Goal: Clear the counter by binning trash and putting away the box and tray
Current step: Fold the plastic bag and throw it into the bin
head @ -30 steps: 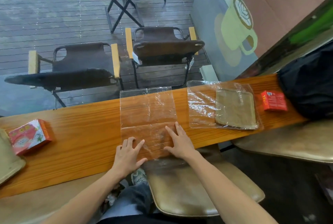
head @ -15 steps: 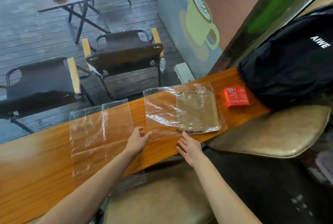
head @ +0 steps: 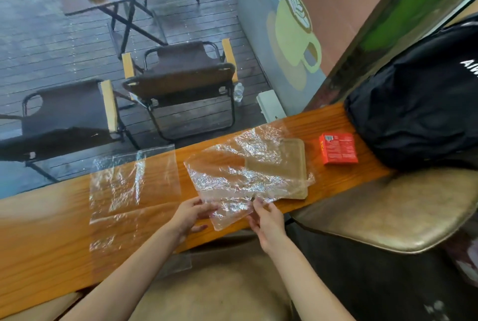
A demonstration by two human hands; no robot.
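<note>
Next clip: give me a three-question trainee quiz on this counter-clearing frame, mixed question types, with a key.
1. True or false: the small red cardboard box touches the flat tan tray.
2. Which sheet do the left hand and right hand both pinch?
A. the flat clear plastic sheet
B. the crumpled clear plastic wrap
C. neither
3. Fill in: the crumpled wrap lies partly over the ____.

Key: 1. false, bare wooden counter shows between them; 2. B, at its near edge; 3. tray.
</note>
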